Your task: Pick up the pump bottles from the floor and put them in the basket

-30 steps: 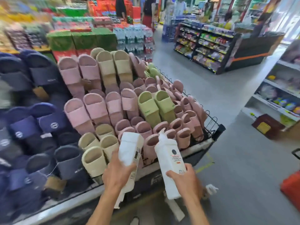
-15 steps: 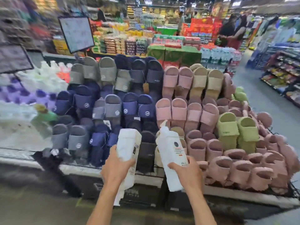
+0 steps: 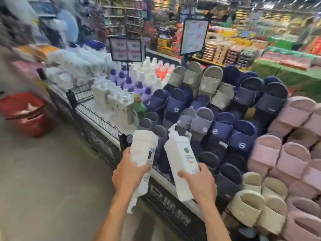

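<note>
swung leftward since half a second ago, bringing the red basket [image 3: 26, 117] into the left edge of the frame and pushing the pink slippers [image 3: 286, 153] to the right, with both bottles kept at lower centre. left pump bottle [image 3: 144, 150] gripped round its body by the left hand [image 3: 129, 173], right pump bottle [image 3: 180, 159] gripped low by the curled fingers of the right hand [image 3: 199, 183], nozzle tilted toward upper left, both well apart from the red basket. probably stiff, smooth, fairly light plastic: safest held round the body, not by the thin pump neck.
</note>
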Available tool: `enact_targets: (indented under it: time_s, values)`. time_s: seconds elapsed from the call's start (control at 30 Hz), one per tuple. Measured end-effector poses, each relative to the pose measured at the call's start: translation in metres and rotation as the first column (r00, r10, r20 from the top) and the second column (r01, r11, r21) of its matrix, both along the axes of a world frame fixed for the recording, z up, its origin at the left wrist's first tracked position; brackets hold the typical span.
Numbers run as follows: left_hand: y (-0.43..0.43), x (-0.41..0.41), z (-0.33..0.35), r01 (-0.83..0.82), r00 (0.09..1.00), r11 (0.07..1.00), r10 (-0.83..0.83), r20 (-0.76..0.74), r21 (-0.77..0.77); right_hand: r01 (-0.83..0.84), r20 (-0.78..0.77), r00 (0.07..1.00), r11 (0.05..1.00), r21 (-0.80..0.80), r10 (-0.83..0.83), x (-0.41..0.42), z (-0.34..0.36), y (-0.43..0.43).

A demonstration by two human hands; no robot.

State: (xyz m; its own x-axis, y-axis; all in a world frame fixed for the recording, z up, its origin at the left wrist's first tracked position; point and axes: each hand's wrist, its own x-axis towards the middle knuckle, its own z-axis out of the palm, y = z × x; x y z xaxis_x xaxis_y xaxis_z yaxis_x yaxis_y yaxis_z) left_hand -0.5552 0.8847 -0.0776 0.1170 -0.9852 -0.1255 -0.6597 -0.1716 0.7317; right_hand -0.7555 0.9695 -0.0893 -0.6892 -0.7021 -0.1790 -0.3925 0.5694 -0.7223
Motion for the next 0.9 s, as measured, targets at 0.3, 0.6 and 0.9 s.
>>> enact_targets:
  time_s: [0.3, 0.6, 0.9]
  values:
    - [-0.065, 0.051, -0.007, -0.360, 0.932, 0.932, 0.358, -0.053, -0.038, -0.327, 0.050, 0.944, 0.945, -0.015, 0.327, 0.032, -0.002, -0.132]
    - [-0.089, 0.106, -0.012, -0.582, 0.812, 0.813, 0.583, -0.022, 0.021, -0.503, 0.139, 0.852, 0.863, -0.057, 0.505, 0.101, -0.010, -0.223]
    - [-0.120, 0.207, -0.022, -0.717, 0.697, 0.697, 0.716, -0.042, 0.009, -0.630, 0.181, 0.757, 0.775, -0.054, 0.628, 0.203, -0.015, -0.294]
